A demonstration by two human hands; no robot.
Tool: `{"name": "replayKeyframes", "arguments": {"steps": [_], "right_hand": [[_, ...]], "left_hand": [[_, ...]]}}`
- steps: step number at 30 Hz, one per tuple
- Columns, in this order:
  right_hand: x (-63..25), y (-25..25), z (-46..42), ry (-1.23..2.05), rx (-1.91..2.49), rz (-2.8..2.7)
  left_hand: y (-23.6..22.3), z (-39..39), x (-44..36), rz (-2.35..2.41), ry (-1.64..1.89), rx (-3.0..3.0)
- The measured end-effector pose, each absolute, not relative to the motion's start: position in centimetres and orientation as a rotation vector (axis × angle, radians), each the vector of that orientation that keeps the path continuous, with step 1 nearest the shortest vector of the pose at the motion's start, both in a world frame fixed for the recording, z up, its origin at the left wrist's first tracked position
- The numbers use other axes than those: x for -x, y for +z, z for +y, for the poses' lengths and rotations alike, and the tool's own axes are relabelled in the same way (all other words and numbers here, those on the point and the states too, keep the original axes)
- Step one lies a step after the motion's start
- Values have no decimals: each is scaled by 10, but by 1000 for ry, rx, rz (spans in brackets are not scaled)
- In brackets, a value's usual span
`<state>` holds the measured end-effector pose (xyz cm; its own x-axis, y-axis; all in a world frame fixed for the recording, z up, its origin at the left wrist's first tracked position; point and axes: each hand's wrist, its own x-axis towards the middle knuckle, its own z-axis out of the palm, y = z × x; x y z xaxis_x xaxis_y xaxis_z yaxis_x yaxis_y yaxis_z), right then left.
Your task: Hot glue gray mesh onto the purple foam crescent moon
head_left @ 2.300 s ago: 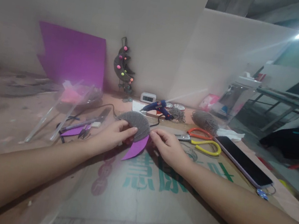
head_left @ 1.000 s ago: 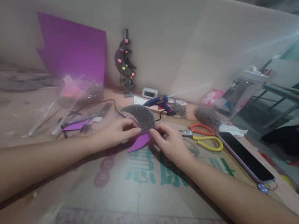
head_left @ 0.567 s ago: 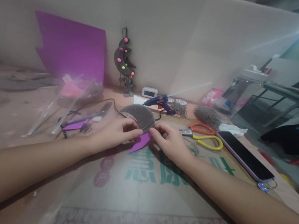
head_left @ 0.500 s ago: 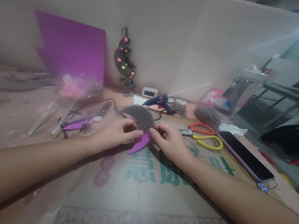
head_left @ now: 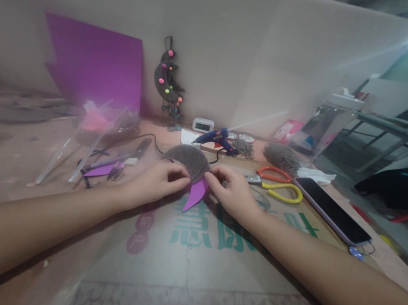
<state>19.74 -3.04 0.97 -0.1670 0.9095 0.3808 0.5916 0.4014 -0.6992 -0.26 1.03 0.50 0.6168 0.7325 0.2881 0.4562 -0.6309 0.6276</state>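
Between my two hands is a purple card crescent (head_left: 197, 193), its upper curve wound closely with grey yarn (head_left: 187, 156). The bare purple point hangs down toward me. My left hand (head_left: 155, 182) is closed, thumb and fingers pinching the crescent near the inner edge of the winding. On the other side, my right hand (head_left: 234, 192) pinches it where the yarn meets the bare card. My curled fingers hide part of the crescent, and the yarn's loose end cannot be made out. Underneath lies a printed cardboard sheet (head_left: 184, 262).
Scissors (head_left: 280, 187) and a phone (head_left: 331, 211) lie to the right. Behind stand a blue glue gun (head_left: 216, 138), a small clock (head_left: 203, 125) and a grey yarn ball (head_left: 281, 157). A finished-looking crescent ornament (head_left: 167, 78) and purple card (head_left: 97, 63) lean against the wall.
The crescent's bare purple point has swung slightly to the right and hangs more steeply. Both hands keep their pinch, the left fingertips a little farther left. The whole view has shifted slightly.
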Motion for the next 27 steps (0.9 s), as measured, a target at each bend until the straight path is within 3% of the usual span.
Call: {"name": "replayKeyframes", "arguments": {"steps": [16, 27], "right_hand": [[-207, 7, -16, 760, 1252, -1429], [-208, 0, -8, 768, 1200, -1515]], "left_hand": [[-4, 12, 1, 831, 809, -1964], [4, -1, 2, 908, 746, -2401]]}}
